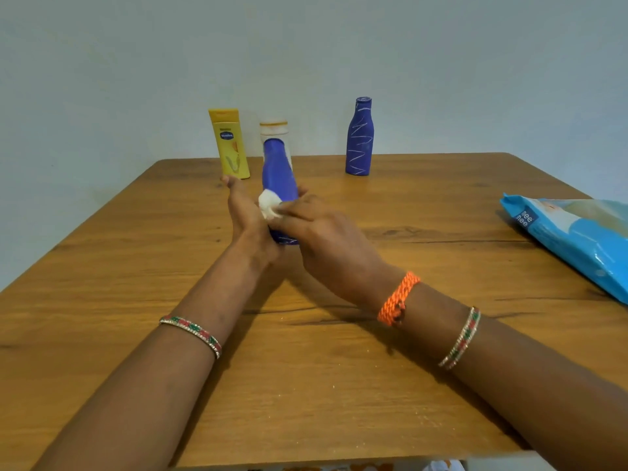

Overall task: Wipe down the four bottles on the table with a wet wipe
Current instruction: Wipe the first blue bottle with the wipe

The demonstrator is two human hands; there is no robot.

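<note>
My left hand (245,215) grips a blue bottle (278,178) near its base and holds it tilted above the table. Against the bottle's lower side, my right hand (323,239) presses a bunched white wet wipe (268,205). Behind the held bottle stands a bottle with a white cap (274,128), mostly hidden. A yellow lotion bottle (230,144) stands upright at the back left. Another blue bottle with white scribbled lines (359,137) stands upright at the back right.
The wooden table (306,368) ends against a pale wall. A light blue pack of wet wipes (571,239) lies flat at the right edge. Both forearms wear bangles, and the right wrist carries an orange thread band (397,297).
</note>
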